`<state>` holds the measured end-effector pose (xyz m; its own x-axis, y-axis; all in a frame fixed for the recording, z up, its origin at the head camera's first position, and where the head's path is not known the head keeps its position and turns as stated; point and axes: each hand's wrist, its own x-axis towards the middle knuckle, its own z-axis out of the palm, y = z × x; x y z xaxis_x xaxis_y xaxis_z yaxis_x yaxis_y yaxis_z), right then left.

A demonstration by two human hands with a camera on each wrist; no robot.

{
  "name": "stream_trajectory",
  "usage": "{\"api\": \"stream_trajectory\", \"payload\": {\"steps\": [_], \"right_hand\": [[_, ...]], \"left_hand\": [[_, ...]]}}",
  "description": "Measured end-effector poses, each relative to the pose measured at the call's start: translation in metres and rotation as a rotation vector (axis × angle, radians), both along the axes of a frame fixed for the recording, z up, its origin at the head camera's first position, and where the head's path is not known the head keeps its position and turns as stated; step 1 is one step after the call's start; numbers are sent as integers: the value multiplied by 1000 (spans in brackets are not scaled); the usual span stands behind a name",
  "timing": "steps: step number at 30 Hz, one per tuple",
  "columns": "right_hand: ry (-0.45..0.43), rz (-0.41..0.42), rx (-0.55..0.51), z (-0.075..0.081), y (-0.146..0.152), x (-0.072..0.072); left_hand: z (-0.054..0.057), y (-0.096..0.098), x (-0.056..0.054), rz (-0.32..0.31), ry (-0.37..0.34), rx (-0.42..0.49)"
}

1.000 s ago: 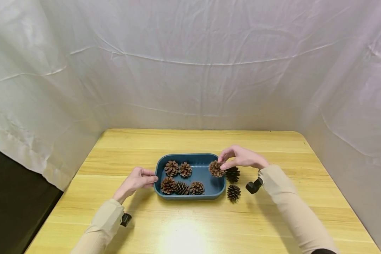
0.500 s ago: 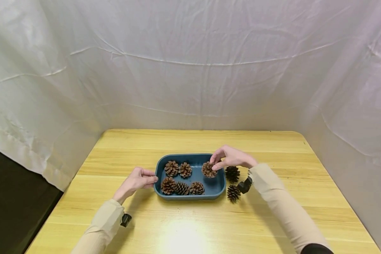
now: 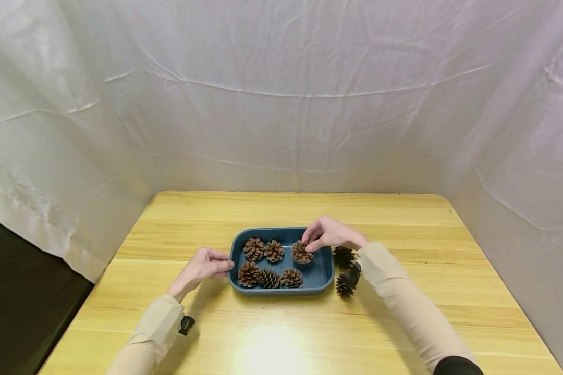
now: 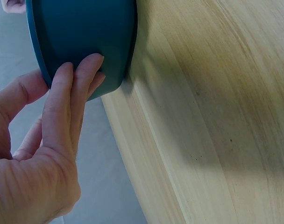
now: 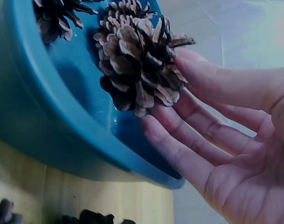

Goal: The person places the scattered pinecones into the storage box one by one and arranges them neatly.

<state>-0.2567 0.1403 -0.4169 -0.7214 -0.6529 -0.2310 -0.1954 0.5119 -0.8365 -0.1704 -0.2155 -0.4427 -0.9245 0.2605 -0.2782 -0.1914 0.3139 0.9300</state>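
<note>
A blue oblong tray (image 3: 281, 291) sits mid-table with several brown pine cones inside, two toward the back left and three along the front. At its left end my left hand (image 3: 205, 266) pinches the rim, thumb inside and fingers on the outer wall, as the left wrist view shows of the tray wall (image 4: 81, 37). Over the tray's right half, my right hand (image 3: 330, 233) holds a pine cone (image 3: 302, 252) between thumb and fingertips. Close up in the right wrist view, the held pine cone (image 5: 139, 65) has spread scales and hangs within the tray's rim (image 5: 81, 119).
Two darker pine cones, a rear one (image 3: 343, 257) and a front one (image 3: 344, 287), lie on the wooden table (image 3: 403, 219) just right of the tray, partly covered by the right wrist's camera. A pale cloth (image 3: 281, 130) hangs behind the table.
My right hand has carried the pine cone leftward from the tray's right rim to farther inside it. The left hand has stayed on the left end.
</note>
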Motion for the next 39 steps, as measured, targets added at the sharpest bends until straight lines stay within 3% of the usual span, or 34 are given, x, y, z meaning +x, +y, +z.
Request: {"api": "stream_trajectory", "payload": {"steps": [15, 23, 39], "right_hand": [[2, -117, -4, -13, -18, 0], [-34, -156, -70, -18, -25, 3], [10, -230, -61, -24, -30, 8]], "left_hand": [[1, 1, 0, 5, -11, 5], [0, 1, 0, 6, -13, 7], [2, 1, 2, 7, -2, -2]]}}
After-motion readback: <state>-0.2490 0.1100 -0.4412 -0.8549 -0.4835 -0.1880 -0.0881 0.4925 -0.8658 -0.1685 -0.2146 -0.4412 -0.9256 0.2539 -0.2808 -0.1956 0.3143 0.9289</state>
